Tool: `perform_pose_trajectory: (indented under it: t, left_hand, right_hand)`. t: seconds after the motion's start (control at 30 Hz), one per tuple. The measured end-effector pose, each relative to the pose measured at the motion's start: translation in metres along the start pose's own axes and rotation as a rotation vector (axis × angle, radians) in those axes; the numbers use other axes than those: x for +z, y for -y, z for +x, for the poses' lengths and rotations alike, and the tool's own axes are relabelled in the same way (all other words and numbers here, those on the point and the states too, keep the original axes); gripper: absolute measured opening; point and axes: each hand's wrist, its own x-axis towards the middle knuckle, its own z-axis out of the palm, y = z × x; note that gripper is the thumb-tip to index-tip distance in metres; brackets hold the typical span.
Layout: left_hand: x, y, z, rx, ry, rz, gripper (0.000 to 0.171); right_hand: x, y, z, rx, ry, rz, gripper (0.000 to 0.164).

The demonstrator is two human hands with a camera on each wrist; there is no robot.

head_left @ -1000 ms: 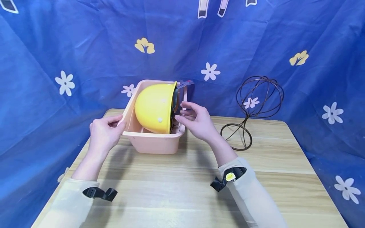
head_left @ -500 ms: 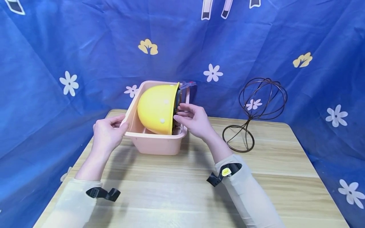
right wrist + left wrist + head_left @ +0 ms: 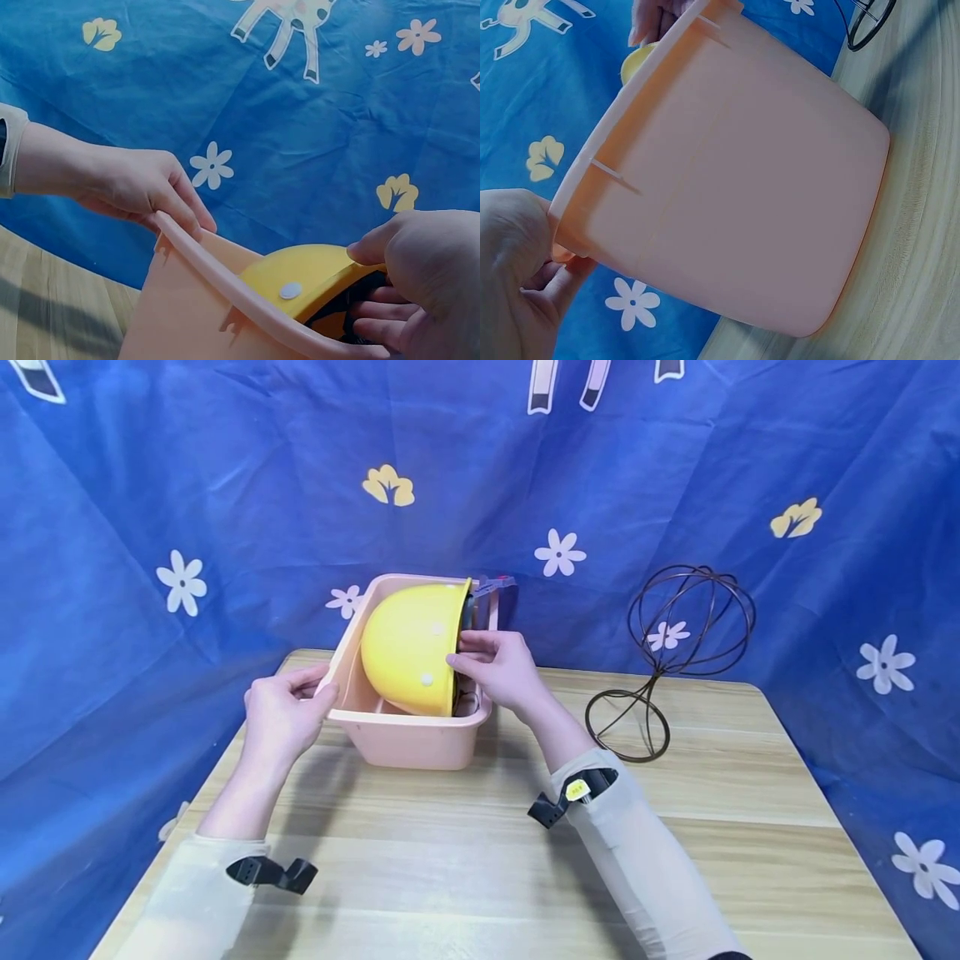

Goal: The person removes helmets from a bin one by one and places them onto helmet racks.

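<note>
A yellow hard hat [image 3: 408, 647] lies on its side in a pink plastic bin [image 3: 412, 743], its open side facing right. My left hand [image 3: 285, 710] pinches the bin's left rim near the front corner, as the left wrist view also shows at the rim [image 3: 592, 142]. With my right hand [image 3: 502, 668] I pinch the brim of the hard hat [image 3: 300, 274]: the thumb is on the outer shell and the fingers reach inside. Dark straps or lining show within the hat in the right wrist view.
On the right of the wooden table [image 3: 675, 843] stands a dark brown wire stand [image 3: 652, 672] with a round open top. A purple piece [image 3: 495, 583] sticks up at the bin's back right corner. Blue patterned cloth [image 3: 465, 460] hangs behind the table.
My right hand has moved left, from beside the bin's right rim onto the hat's brim, and now grips it. The left hand keeps its hold on the bin. The view has shifted slightly.
</note>
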Motion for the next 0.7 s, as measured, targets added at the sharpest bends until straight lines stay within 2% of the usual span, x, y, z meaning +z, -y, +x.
perform_pose_trajectory:
  t: [0.37,0.7]
  left_hand:
    - [0.001,0.001,0.0,-0.009,0.001,-0.002,0.034]
    - [0.001,0.0,-0.001,-0.002,-0.008,-0.003,0.033]
  right_hand:
    - [0.007,0.002,0.012,0.077,0.013,0.065,0.036]
    - [0.011,0.005,0.018,0.226,0.042,0.119,0.034]
